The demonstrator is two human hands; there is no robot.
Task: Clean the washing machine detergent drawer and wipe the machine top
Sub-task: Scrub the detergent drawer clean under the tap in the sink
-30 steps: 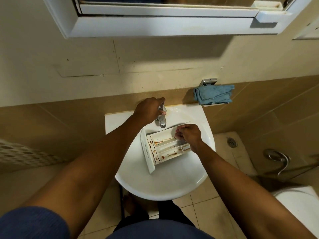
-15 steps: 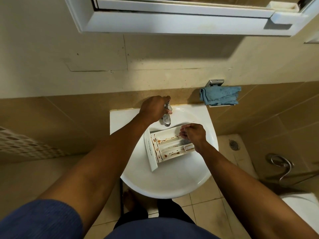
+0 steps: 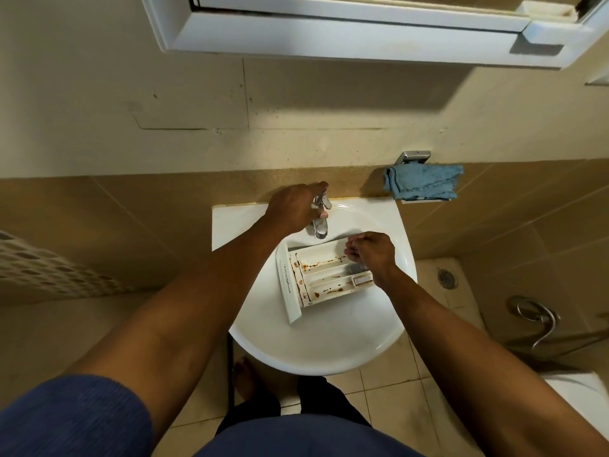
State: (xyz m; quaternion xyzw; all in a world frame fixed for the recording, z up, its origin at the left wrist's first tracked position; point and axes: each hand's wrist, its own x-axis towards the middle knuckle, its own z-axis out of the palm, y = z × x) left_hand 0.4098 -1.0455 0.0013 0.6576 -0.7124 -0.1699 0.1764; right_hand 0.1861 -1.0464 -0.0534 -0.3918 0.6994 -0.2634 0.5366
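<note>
A white detergent drawer (image 3: 316, 275) with brown stains in its compartments lies tilted in the white sink (image 3: 329, 344), its front panel toward the left. My right hand (image 3: 372, 253) grips the drawer's back right end. Curled round the chrome tap (image 3: 320, 225) at the sink's rear is my left hand (image 3: 295, 207). No water stream is visible. A blue cloth (image 3: 421, 181) hangs on a wall holder to the right of the sink.
A white mirror cabinet (image 3: 362, 31) juts out overhead. On the floor at the right are a drain (image 3: 447, 278), a chrome hose (image 3: 534, 316) and a white toilet edge (image 3: 580, 394). A perforated basket (image 3: 39, 272) stands at the left. My bare foot (image 3: 245, 377) shows under the sink.
Both hands keep their places on the tap and the drawer. The camera has shifted, so the sink and cloth sit further right in view.
</note>
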